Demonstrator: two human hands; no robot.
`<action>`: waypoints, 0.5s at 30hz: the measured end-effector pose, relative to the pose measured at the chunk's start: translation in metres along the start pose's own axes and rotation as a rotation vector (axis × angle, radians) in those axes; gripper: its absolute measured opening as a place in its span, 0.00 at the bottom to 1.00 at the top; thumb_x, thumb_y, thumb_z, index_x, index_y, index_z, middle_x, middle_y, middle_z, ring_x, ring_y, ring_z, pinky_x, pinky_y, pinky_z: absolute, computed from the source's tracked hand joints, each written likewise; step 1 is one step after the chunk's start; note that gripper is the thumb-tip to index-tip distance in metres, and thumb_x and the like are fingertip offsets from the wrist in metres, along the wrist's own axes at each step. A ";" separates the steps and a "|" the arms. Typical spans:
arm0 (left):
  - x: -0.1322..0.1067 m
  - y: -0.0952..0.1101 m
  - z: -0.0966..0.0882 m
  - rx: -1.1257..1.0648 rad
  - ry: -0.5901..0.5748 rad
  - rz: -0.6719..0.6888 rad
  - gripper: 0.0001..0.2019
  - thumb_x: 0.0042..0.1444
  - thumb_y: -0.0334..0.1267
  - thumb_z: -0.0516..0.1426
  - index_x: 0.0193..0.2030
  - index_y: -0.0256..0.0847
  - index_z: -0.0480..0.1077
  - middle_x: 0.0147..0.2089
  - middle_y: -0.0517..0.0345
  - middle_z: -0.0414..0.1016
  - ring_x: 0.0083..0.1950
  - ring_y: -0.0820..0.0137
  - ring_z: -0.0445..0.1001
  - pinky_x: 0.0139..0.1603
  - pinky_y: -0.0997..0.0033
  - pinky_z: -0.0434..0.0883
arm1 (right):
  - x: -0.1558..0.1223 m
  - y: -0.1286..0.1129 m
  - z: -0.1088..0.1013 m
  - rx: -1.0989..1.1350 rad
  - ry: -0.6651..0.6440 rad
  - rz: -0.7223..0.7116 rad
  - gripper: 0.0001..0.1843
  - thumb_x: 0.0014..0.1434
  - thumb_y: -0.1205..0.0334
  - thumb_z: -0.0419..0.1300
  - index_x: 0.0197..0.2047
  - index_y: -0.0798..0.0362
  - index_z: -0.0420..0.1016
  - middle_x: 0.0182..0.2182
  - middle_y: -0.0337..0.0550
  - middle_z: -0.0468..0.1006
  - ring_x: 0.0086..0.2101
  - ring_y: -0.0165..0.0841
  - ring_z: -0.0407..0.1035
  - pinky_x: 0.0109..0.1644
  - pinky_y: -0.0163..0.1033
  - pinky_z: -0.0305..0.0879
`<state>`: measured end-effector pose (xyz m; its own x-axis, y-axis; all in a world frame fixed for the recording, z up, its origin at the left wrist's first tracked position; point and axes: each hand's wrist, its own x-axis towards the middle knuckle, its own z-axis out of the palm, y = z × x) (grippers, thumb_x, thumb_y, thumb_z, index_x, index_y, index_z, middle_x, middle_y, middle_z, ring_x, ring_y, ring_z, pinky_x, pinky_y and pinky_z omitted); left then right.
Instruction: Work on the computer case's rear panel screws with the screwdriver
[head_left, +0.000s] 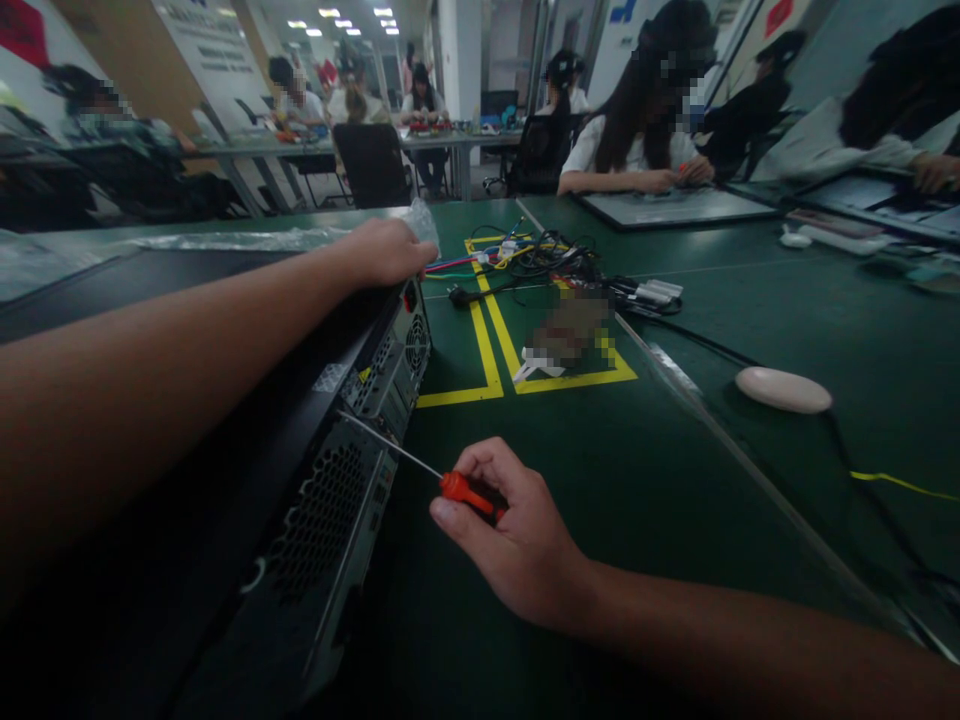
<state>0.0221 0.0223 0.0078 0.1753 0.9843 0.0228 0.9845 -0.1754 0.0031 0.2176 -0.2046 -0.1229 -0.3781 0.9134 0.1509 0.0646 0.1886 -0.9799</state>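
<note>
A black desktop computer case (247,440) lies on its side at the left, its metal rear panel with vents and ports turned to the right. Across its top reaches my left arm, and my left hand (390,250) is curled over the far rear corner, with some fingers hidden. My right hand (525,530) grips a screwdriver (469,497) by its red and black handle. The thin shaft points left, and its tip meets the rear panel's upper edge, close to a small strip of clear tape (330,377). Whether the tip sits in a screw cannot be made out.
Beyond the case, a tangle of cables (555,258) lies on the green table (637,520) near yellow tape lines (491,370). A white oval object (784,390) with a cable is at the right. Clear plastic (247,238) lies behind the case. Several people work across the room.
</note>
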 end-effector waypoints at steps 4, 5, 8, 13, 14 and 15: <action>0.002 -0.001 0.001 -0.001 0.005 0.013 0.33 0.66 0.51 0.42 0.48 0.30 0.84 0.51 0.35 0.81 0.54 0.50 0.76 0.58 0.55 0.69 | -0.001 -0.001 -0.001 -0.015 -0.004 0.005 0.09 0.65 0.60 0.67 0.41 0.49 0.70 0.30 0.33 0.71 0.29 0.29 0.65 0.34 0.36 0.62; 0.002 -0.001 0.001 0.002 0.004 0.010 0.33 0.66 0.51 0.42 0.49 0.30 0.84 0.51 0.35 0.81 0.54 0.50 0.77 0.58 0.55 0.70 | -0.001 -0.002 -0.001 -0.017 -0.005 0.007 0.08 0.65 0.59 0.66 0.40 0.49 0.70 0.30 0.33 0.71 0.29 0.29 0.65 0.33 0.35 0.62; 0.002 -0.001 0.001 0.014 -0.001 0.015 0.34 0.66 0.51 0.42 0.49 0.30 0.84 0.50 0.35 0.81 0.54 0.50 0.77 0.58 0.56 0.70 | -0.001 -0.003 -0.003 -0.007 -0.015 0.011 0.07 0.66 0.59 0.65 0.40 0.50 0.71 0.28 0.32 0.70 0.28 0.29 0.64 0.32 0.35 0.61; 0.001 -0.001 0.000 0.020 -0.011 0.017 0.33 0.67 0.50 0.42 0.49 0.29 0.84 0.53 0.35 0.81 0.55 0.51 0.76 0.59 0.58 0.69 | 0.000 -0.003 -0.002 -0.011 -0.009 -0.041 0.04 0.68 0.60 0.63 0.41 0.51 0.76 0.30 0.35 0.73 0.29 0.30 0.66 0.35 0.37 0.64; 0.001 -0.001 0.000 0.023 -0.010 0.021 0.33 0.67 0.50 0.42 0.49 0.29 0.84 0.52 0.35 0.82 0.55 0.52 0.76 0.59 0.58 0.68 | 0.001 -0.003 -0.002 -0.026 -0.006 -0.059 0.04 0.69 0.61 0.62 0.42 0.51 0.77 0.31 0.37 0.74 0.31 0.31 0.68 0.37 0.37 0.65; 0.001 -0.001 0.000 0.028 -0.011 0.026 0.33 0.67 0.50 0.42 0.49 0.29 0.84 0.52 0.35 0.82 0.54 0.52 0.76 0.59 0.58 0.68 | 0.001 -0.002 -0.002 -0.044 -0.001 -0.076 0.05 0.69 0.61 0.62 0.42 0.51 0.78 0.32 0.38 0.76 0.32 0.32 0.69 0.38 0.38 0.66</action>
<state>0.0214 0.0232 0.0076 0.2008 0.9796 0.0117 0.9794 -0.2005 -0.0250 0.2192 -0.2032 -0.1201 -0.3840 0.8957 0.2241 0.0763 0.2727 -0.9591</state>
